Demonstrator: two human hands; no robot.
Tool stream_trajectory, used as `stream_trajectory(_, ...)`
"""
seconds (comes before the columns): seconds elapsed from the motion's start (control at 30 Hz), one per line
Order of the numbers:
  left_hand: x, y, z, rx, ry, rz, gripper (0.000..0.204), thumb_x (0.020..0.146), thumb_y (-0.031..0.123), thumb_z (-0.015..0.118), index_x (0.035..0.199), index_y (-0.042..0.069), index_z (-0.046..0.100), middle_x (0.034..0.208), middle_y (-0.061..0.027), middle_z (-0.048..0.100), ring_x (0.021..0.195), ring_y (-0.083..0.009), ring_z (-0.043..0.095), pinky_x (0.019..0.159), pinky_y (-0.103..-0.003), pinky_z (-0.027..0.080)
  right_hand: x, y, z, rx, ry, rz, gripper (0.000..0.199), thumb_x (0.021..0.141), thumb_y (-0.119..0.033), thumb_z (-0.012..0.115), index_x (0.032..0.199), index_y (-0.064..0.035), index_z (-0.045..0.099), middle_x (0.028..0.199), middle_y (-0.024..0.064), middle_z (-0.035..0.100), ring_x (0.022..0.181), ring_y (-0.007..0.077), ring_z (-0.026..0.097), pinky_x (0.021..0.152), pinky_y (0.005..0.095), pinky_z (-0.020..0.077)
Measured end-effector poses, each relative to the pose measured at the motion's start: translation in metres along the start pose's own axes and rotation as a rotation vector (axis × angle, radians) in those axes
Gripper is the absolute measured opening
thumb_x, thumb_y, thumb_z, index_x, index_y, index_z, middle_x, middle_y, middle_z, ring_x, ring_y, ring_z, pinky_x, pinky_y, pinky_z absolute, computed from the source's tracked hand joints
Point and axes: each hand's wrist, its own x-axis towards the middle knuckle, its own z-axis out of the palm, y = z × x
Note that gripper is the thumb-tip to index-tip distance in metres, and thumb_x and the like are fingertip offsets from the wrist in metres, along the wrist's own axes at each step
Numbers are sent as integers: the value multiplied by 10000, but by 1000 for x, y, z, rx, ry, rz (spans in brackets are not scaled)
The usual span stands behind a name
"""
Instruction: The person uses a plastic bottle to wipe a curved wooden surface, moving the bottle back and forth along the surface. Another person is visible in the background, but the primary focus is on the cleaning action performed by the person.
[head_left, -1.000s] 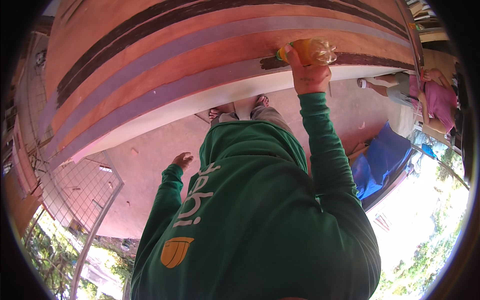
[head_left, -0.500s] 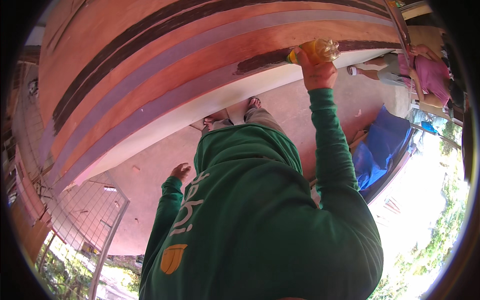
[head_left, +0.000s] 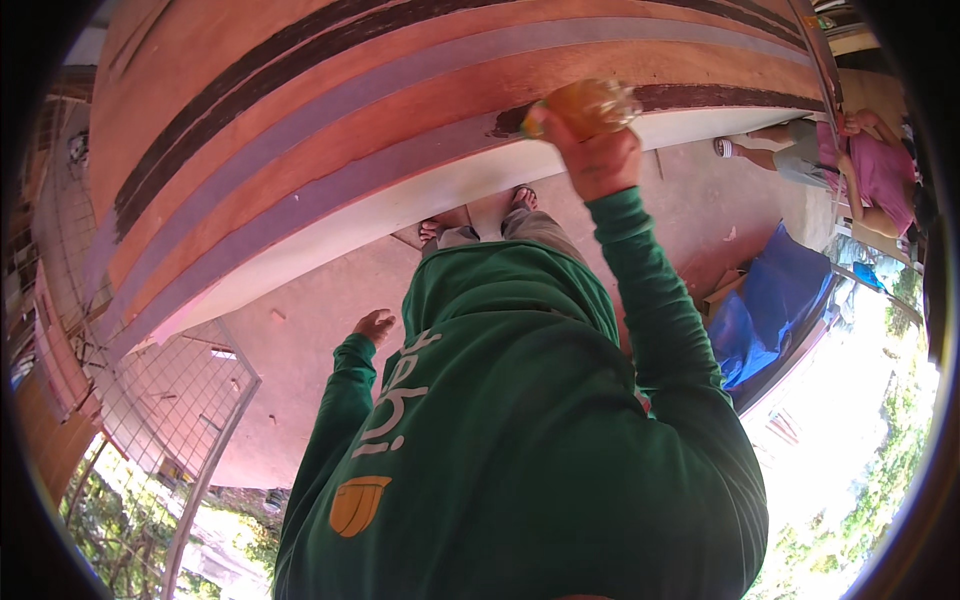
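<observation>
My right hand is wrapped round a clear plastic bottle of orange-yellow liquid, held on its side. The bottle's base faces right and its greenish neck end points left; motion blurs both it and the hand. Behind it is the striped wall, where a dark brown band runs along the lowest purple stripe and stops just left of the bottle. Whether the bottle touches the wall I cannot tell. Low at my left side hangs my left hand, empty, its fingers loosely apart.
A pale ledge runs along the wall's foot, close to my feet. Blue tarp lies on the right. At the far right stands a person in a pink top. A wire mesh panel is at the left.
My right hand has moved left along the dark band with the bottle. The view has shifted slightly; my left hand still hangs at my side.
</observation>
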Motion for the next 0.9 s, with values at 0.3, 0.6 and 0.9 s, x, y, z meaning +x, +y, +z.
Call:
stream_trajectory(0.3,-12,17,7,-102,13,-116,505,988,377,687,1383,71,617,1141,-138,724,979,-219,700,830,-346,574,14,19,-21,8,39,98,506,828,-416,880,1097,-17,723,985,91,777,865,215,758,785,366,602)
stream_trajectory(0.6,-2,3,-5,-30,-106,114,482,998,335,690,1406,99,590,1091,-92,713,811,-169,651,665,-347,546,0,6,8,29,96,-53,525,799,-437,879,1135,-66,719,1058,150,745,907,318,733,792,409,599)
stream_trajectory(0.9,-9,-10,-4,21,-30,116,454,994,300,701,1385,92,602,1075,-107,718,875,-178,672,711,-326,568,48,78,-71,-210,134,158,556,807,-515,851,1045,-20,763,967,91,794,874,237,764,811,361,591)
